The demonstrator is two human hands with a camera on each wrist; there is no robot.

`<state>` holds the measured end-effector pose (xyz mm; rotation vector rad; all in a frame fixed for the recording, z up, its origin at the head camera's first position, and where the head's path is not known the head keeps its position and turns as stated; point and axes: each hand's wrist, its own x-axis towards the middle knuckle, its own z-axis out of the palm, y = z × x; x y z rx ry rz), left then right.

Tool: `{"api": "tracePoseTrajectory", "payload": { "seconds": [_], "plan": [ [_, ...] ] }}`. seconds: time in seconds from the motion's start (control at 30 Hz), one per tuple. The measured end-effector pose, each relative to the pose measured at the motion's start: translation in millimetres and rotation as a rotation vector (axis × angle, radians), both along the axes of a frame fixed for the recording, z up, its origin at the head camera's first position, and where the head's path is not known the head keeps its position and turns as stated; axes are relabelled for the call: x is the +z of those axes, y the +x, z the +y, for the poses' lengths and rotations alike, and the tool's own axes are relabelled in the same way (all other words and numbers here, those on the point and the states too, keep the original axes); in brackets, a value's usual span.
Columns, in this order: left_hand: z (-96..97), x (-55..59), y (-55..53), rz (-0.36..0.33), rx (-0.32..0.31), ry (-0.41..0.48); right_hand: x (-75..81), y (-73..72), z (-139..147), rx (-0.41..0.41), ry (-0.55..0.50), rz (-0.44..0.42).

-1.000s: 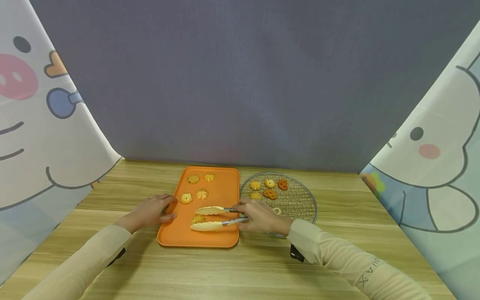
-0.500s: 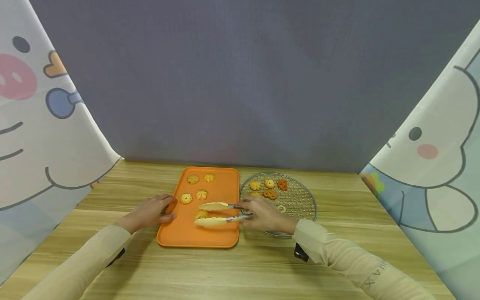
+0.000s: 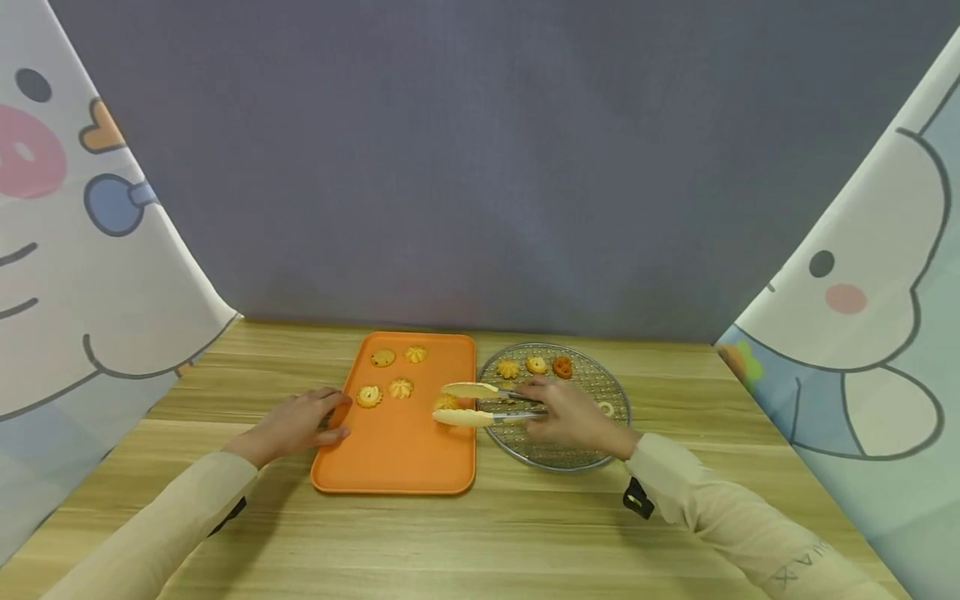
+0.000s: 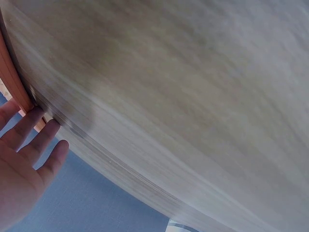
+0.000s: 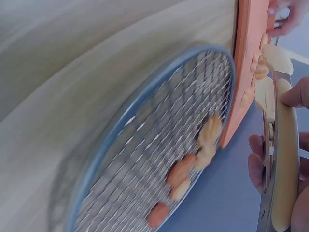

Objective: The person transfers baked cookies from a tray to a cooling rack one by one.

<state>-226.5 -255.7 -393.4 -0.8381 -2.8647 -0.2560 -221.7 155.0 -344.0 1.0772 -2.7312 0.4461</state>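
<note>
My right hand [image 3: 573, 414] grips food tongs [image 3: 510, 406] with pale scalloped tips and metal arms, above the round wire rack. A golden swirl cookie [image 3: 447, 402] sits between the tong tips, over the right part of the orange tray [image 3: 397, 467]. In the right wrist view, my fingers curl round the cream-coloured handle [image 5: 286, 159]. My left hand [image 3: 288, 425] rests at the tray's left edge, fingers spread, fingertips touching the rim [image 4: 12, 72]. A pale ring [image 3: 606, 408] beside my right hand seems to belong to the tongs.
On the tray lie a chip-dotted round cookie [image 3: 382, 357], a ridged cookie [image 3: 416, 354], a star-shaped cookie [image 3: 401, 387] and a scalloped one [image 3: 368, 396]. The wire rack [image 3: 555, 462], right of the tray, bears several cookies, including a brown pretzel [image 3: 562, 367]; my hand and tongs hide others.
My right hand has moved right and away from me, carrying the swirl cookie in the tongs from the tray's lower middle towards the rack. The left hand has stayed at the tray edge.
</note>
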Motion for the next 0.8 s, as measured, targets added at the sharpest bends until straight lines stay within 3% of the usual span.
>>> {"api": "tracePoseTrajectory", "payload": {
  "seconds": [0.2, 0.47, 0.8],
  "plan": [
    [1.1, -0.5, -0.6, -0.011, -0.002, -0.004, 1.9, -0.1, 26, -0.077, 0.014, -0.002],
    [1.0, -0.5, -0.7, -0.006, 0.003, 0.017, 2.7, -1.6, 66, -0.127, -0.053, -0.049],
    [-0.7, -2.6, -3.1, 0.02, -0.026, 0.018, -1.6, 1.0, 113, -0.189, -0.064, 0.027]
  ]
}}
